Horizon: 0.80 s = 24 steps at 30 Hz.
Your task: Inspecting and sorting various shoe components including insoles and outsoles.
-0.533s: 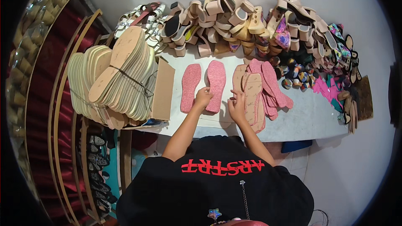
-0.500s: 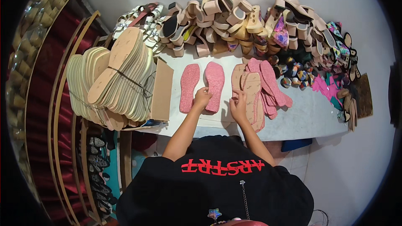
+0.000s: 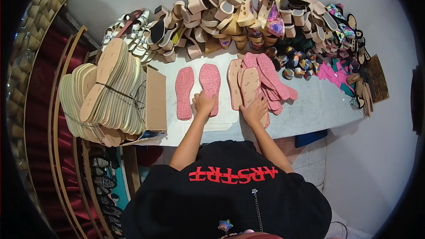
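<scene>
Two pink speckled insoles lie side by side on white sheeting, the left one [image 3: 184,93] apart from the right one [image 3: 210,76]. My left hand [image 3: 205,104] rests over the near half of the right one, fingers spread. To the right, my right hand [image 3: 254,110] is closed around the near end of a tan insole [image 3: 250,81], thumb on its left side and fingers on its right. Under and beside that lie another tan insole [image 3: 235,68] and a heap of pink insoles [image 3: 271,73]. My palm hides part of the held insole.
A cardboard box [image 3: 156,99] with tied stacks of tan insoles [image 3: 110,88] stands at the left. Heeled sandals [image 3: 221,13] pile along the wall. Patterned round pieces [image 3: 301,64] and pink fabric scraps [image 3: 332,74] lie at the right, near a wooden board [image 3: 374,77].
My left hand has moved from the pink insole's left edge onto its near half. My right hand has slid toward the near end of the tan insole and closed there. The view has shifted.
</scene>
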### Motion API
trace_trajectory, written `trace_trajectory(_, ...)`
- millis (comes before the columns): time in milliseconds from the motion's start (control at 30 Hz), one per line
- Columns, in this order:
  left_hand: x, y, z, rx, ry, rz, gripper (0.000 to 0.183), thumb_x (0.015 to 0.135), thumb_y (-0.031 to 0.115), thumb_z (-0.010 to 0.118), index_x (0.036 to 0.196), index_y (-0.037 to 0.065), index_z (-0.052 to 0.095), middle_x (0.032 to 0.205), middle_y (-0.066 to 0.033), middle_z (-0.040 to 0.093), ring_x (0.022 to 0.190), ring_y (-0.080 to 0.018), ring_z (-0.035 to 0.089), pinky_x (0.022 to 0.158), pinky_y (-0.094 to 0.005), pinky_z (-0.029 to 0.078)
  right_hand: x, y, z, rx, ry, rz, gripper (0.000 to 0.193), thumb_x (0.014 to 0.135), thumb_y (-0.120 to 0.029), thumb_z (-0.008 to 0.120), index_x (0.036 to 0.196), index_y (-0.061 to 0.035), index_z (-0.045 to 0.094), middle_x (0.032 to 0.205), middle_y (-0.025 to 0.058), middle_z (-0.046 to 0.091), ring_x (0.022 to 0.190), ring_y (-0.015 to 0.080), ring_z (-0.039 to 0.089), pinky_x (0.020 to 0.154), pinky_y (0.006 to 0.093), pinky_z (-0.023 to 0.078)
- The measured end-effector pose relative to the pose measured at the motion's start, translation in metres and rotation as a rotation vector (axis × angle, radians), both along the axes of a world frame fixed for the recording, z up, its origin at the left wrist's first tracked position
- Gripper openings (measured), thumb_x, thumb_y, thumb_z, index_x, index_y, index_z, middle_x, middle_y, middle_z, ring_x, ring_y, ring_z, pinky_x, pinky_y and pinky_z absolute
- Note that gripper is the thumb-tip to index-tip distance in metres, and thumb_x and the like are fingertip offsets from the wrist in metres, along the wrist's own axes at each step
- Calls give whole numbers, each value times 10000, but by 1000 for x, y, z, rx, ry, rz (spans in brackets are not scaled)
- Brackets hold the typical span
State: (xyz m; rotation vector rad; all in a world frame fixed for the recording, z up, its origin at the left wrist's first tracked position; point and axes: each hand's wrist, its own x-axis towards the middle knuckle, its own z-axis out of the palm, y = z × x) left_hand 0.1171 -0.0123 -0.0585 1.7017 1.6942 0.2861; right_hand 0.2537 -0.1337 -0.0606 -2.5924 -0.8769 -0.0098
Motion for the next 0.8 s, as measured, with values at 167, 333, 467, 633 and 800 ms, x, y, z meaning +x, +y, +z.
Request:
trace_trajectory(167, 24, -22, 7, 291, -60, 109, 520, 658, 303, 642, 1106, 85, 494, 1192, -186, 350, 1168, -349, 206, 945, -444, 200, 19, -5, -7, -69, 0, 60, 795, 550, -302, 752, 1145, 42, 351, 1128, 205, 373, 1060, 344, 369, 856, 447, 342)
trace_trajectory(333, 45, -27, -22, 324, -239, -165, 425, 732, 278, 608, 1076, 42, 530, 1021, -142, 504, 1009, -263, 428, 887, -384, 318, 40, -14, -5, 139, -8, 127, 602, 583, -190, 676, 1066, 65, 424, 1001, 228, 389, 957, 374, 400, 824, 442, 359)
trace_trajectory(467, 67, -39, -25, -303, -783, -262, 369, 848, 264, 523, 1118, 13, 513, 1002, -64, 558, 787, -99, 514, 661, -232, 427, 59, -15, -12, 362, 63, 313, 517, 662, -180, 646, 1069, 66, 444, 1016, 180, 452, 920, 297, 467, 741, 392, 416)
trace_trajectory(633, 74, -49, 12, -582, -1040, -204, 374, 837, 199, 557, 1156, 25, 467, 1000, -64, 568, 810, -99, 537, 671, -212, 426, 54, -6, -5, 606, 1040, 527, 212, 835, -150, 521, 922, 36, 572, 821, 63, 582, 663, 93, 522, 589, 240, 428)
trace_trajectory(800, 62, -42, 6, -388, -1223, -100, 300, 832, 133, 563, 1094, 6, 493, 961, -54, 593, 823, -101, 567, 714, -222, 462, 32, 5, 12, 689, 1052, 597, 209, 851, -178, 520, 944, 5, 559, 777, 2, 568, 663, 55, 486, 576, 216, 402)
